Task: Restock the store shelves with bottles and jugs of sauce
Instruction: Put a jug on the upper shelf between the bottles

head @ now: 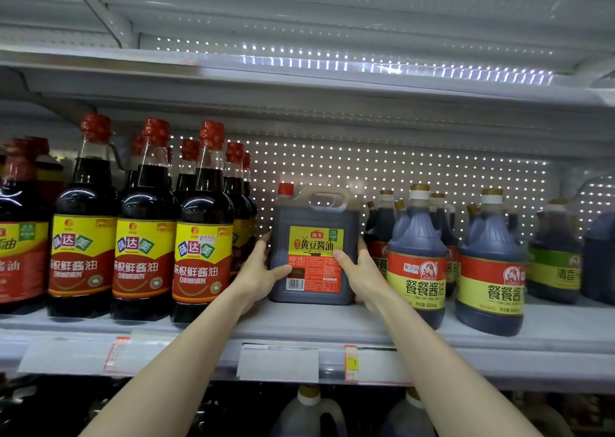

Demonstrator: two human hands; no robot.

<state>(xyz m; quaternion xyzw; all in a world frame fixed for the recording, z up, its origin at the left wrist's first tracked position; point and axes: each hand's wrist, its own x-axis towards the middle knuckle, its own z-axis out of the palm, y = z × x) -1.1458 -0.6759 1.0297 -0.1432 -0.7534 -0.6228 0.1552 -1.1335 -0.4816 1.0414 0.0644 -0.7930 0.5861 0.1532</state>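
Three tall red-capped bottles [143, 237] of dark sauce with yellow and red labels line the front of the shelf [299, 323] on the left. More of the same stand behind them, and a similar one [20, 237] is cut off at the far left edge.

Next to those comes the left hand [259, 270]. It grips the left side of the jug [314, 247], with the thumb laid over the bottom left corner of the label and the fingers [264, 238] curled round the jug's left edge.

The jug itself is a squarish dark one with a red cap, a moulded handle on top and a yellow and red label facing out. It's upright in the gap in the middle of the shelf, set back a bit from the front edge. The bottom looks to be down on the shelf, but I can't say for sure.

The right hand [362, 273] mirrors the left one, thumb on the front of the label and the rest of the fingers wrapped round the right side, mostly hidden.

Just right of that are the squat gold-capped bottles [417, 260] with red and yellow labels, a few rows deep. Past them there's a green-label bottle [554, 260].

A white perforated back panel [399, 170] runs behind everything. Price tag holders [278, 361] hang off the shelf's front lip, and more jugs [306, 413] poke up from the shelf below.
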